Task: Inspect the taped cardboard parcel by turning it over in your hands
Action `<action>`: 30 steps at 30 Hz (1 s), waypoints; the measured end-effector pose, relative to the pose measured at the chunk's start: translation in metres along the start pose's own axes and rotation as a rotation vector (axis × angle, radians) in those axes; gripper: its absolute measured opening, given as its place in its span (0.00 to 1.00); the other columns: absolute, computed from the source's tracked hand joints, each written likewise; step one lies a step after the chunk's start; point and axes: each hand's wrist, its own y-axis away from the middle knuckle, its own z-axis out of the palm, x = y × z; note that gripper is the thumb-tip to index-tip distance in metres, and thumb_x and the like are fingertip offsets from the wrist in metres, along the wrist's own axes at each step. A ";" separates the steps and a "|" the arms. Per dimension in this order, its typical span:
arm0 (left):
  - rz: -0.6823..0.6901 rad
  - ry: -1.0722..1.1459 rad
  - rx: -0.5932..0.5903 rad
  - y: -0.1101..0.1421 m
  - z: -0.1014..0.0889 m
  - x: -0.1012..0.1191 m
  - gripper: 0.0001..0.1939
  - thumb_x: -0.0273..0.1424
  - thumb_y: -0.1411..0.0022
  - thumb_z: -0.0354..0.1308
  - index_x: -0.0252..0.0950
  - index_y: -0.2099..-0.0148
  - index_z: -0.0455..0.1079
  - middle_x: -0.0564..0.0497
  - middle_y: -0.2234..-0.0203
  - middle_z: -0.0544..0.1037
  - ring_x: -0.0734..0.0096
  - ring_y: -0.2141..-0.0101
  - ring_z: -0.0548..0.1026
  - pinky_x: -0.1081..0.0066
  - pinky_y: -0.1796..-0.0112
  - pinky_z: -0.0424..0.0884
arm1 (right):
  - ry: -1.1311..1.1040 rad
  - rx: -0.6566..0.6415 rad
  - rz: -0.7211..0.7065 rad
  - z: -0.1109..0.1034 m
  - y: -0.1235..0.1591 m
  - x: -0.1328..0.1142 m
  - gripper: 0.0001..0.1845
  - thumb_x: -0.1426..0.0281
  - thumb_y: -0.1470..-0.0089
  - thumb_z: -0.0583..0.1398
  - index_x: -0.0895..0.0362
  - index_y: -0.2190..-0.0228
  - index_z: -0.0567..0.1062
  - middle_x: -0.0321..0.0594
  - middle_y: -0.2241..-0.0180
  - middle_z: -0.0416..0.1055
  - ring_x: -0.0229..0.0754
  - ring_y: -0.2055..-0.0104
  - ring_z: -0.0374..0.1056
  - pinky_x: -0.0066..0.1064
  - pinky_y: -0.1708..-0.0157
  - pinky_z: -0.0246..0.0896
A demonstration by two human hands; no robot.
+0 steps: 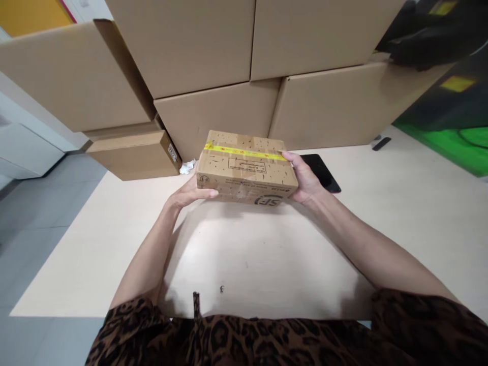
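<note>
Two hands held a small parcel over a pale table.

The parcel [246,170], a brown cardboard box with a yellow strip of tape along its top edge and a printed label on its upper face, sat between both hands, seemingly lifted just off the table [267,254], though the view did not make that certain. The left hand [190,192] gripped the parcel's left end, thumb lying along the lower front edge. The right hand [305,178] clasped the parcel's right end, fingers reaching up to the tape. Just right of the parcel, behind the right hand, a black phone [324,170] lay flat. Behind the parcel stood a wall of big cardboard boxes [213,114]. Left of the parcel, a crumpled white scrap [187,166] lay beside a flatter box [133,155].
</note>
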 end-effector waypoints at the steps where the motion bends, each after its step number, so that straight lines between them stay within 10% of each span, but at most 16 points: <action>1: 0.005 -0.006 0.026 -0.001 0.006 0.002 0.60 0.57 0.54 0.78 0.41 0.26 0.62 0.34 0.36 0.78 0.34 0.26 0.63 0.43 0.31 0.68 | 0.017 0.018 -0.031 -0.002 -0.001 -0.001 0.39 0.43 0.61 0.70 0.48 0.50 0.79 0.49 0.55 0.84 0.69 0.47 0.77 0.60 0.55 0.76; 7: 0.052 0.024 0.114 -0.006 0.039 0.005 0.56 0.61 0.45 0.71 0.40 0.25 0.59 0.33 0.29 0.70 0.37 0.25 0.62 0.46 0.31 0.70 | 0.022 0.133 -0.178 -0.003 0.001 -0.005 0.37 0.38 0.58 0.68 0.45 0.52 0.78 0.46 0.55 0.83 0.68 0.45 0.77 0.59 0.57 0.77; 18: 0.042 -0.179 0.268 -0.004 0.028 0.015 0.53 0.64 0.45 0.69 0.43 0.26 0.61 0.37 0.26 0.63 0.39 0.25 0.60 0.42 0.28 0.60 | -0.026 0.109 -0.088 -0.001 -0.002 0.002 0.25 0.53 0.61 0.71 0.46 0.59 0.78 0.44 0.57 0.84 0.67 0.44 0.77 0.62 0.50 0.76; 25: -0.144 0.039 0.543 -0.011 0.037 0.007 0.29 0.48 0.47 0.74 0.39 0.49 0.76 0.48 0.57 0.81 0.66 0.63 0.78 0.69 0.62 0.77 | 0.039 0.104 -0.148 0.001 0.001 0.012 0.25 0.61 0.61 0.74 0.44 0.59 0.75 0.36 0.55 0.83 0.58 0.46 0.77 0.55 0.47 0.76; 30: -0.113 0.138 0.652 -0.017 0.038 0.001 0.16 0.42 0.45 0.70 0.40 0.59 0.75 0.50 0.59 0.81 0.69 0.64 0.76 0.70 0.63 0.75 | 0.031 0.120 -0.124 0.000 0.000 0.015 0.24 0.58 0.60 0.74 0.44 0.60 0.74 0.38 0.56 0.82 0.59 0.46 0.76 0.56 0.48 0.75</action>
